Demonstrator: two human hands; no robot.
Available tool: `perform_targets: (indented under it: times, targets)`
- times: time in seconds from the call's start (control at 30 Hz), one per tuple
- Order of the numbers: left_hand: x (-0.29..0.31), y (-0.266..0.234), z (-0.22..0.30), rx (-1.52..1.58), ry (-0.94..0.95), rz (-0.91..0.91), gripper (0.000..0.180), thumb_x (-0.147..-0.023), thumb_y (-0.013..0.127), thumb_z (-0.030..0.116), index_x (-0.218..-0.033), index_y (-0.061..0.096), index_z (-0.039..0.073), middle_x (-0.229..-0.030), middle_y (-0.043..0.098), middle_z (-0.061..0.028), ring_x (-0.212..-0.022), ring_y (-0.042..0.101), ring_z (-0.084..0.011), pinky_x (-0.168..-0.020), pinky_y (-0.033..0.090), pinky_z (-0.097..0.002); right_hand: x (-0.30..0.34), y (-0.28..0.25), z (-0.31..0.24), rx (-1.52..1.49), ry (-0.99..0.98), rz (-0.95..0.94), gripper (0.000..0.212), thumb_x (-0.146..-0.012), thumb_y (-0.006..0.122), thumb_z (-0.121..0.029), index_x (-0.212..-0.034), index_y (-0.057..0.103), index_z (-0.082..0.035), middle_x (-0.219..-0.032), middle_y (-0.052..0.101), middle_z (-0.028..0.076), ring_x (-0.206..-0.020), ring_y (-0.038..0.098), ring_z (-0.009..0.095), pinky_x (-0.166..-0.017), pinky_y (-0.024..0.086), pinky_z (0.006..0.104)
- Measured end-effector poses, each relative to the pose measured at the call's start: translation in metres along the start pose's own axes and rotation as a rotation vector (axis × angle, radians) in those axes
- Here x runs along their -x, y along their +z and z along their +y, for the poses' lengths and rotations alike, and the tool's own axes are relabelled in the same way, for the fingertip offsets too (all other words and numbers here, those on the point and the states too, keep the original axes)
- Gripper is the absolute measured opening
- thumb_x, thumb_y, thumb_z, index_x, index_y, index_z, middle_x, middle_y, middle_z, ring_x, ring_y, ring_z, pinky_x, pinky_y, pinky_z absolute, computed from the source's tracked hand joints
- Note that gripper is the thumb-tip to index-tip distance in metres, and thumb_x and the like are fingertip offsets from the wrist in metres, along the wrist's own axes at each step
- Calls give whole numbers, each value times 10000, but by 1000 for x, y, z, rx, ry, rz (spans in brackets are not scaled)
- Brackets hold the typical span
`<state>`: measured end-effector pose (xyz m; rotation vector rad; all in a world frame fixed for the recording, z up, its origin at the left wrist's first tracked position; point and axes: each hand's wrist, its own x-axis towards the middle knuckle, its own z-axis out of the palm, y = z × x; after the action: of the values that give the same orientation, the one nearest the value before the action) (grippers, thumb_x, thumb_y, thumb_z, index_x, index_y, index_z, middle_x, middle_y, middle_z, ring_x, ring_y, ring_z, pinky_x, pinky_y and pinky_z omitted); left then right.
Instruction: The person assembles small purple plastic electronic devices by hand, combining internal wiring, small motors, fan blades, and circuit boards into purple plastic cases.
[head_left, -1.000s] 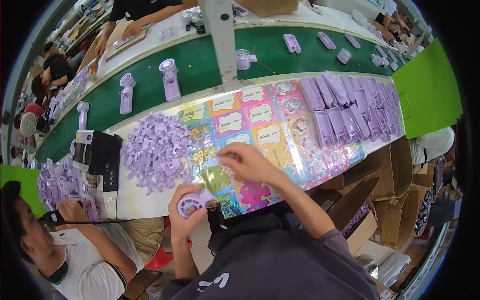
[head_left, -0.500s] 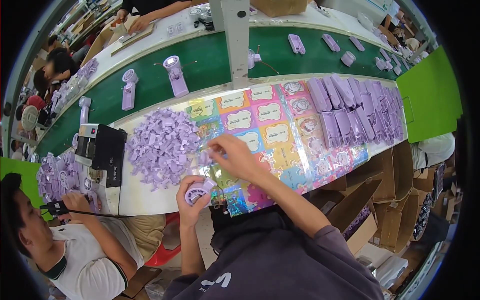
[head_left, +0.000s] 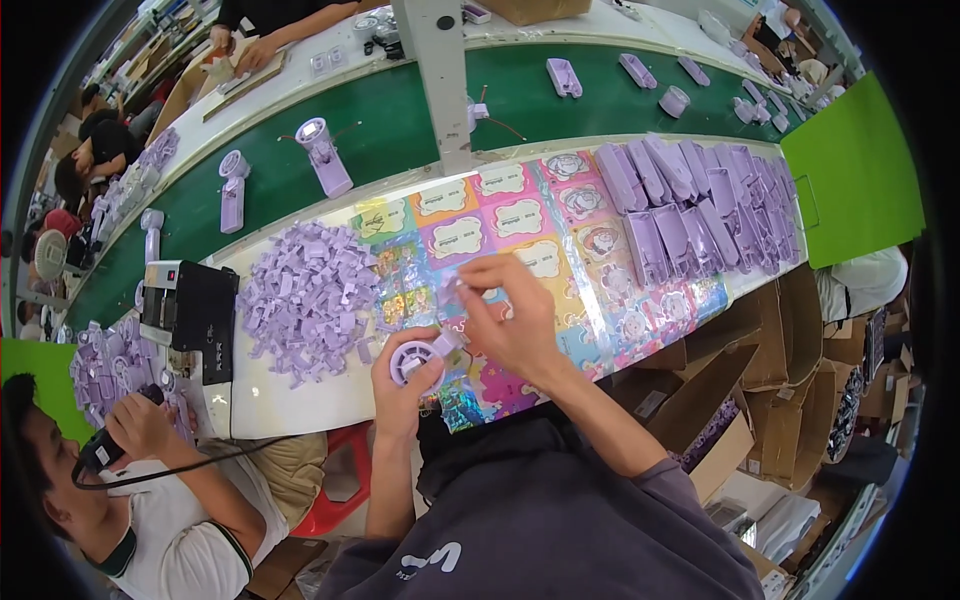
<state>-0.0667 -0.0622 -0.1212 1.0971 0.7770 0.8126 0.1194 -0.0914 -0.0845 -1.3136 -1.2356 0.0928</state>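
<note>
My left hand (head_left: 397,404) is wrapped round a lilac fan head (head_left: 410,357), a round housing with open spokes and a short neck toward the right. It is held over the near edge of the worktable. Just above and to the right, my right hand (head_left: 517,328) pinches a small lilac plastic piece (head_left: 450,288) between thumb and fingers, apart from the fan head. Left of both hands lies a heap of similar small lilac pieces (head_left: 308,295). Colourful printed sheets (head_left: 463,237) cover the table under my hands.
Long lilac shells (head_left: 690,215) are stacked at the right. Behind the table runs a green conveyor (head_left: 390,125) carrying lilac fan parts, with a metal post (head_left: 443,90) before it. A black machine (head_left: 205,320) stands left. A co-worker (head_left: 170,500) holds a black corded tool; cartons (head_left: 780,400) stand right.
My right hand has moved right and toward me, away from the heap, with a small lilac piece in its fingers. My left hand has shifted slightly right and up with the fan head.
</note>
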Motion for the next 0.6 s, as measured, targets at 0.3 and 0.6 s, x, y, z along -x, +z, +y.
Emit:
perform_targets:
  times: [0.3,0.6]
  targets:
    - [-4,15,1,-176,8,-69,514,-824,779,98,-1285,602,-44,-1106,605,-67,-1016,599,-163,-893,478,-288,22,-24,-4,-82,55,-422,175,-816,705,17,-894,562,-47,-1144,715,129,-888,696,244,-713,550,321]
    - [-3,21,11,-543,120,-210,542,-800,790,83,-1283,589,-59,-1080,625,-82,-1018,617,-178,-899,495,-305,22,-39,-11,11,340,-509,189,-883,709,-30,-1050,619,-20,-1074,700,132,-868,685,215,-666,551,330]
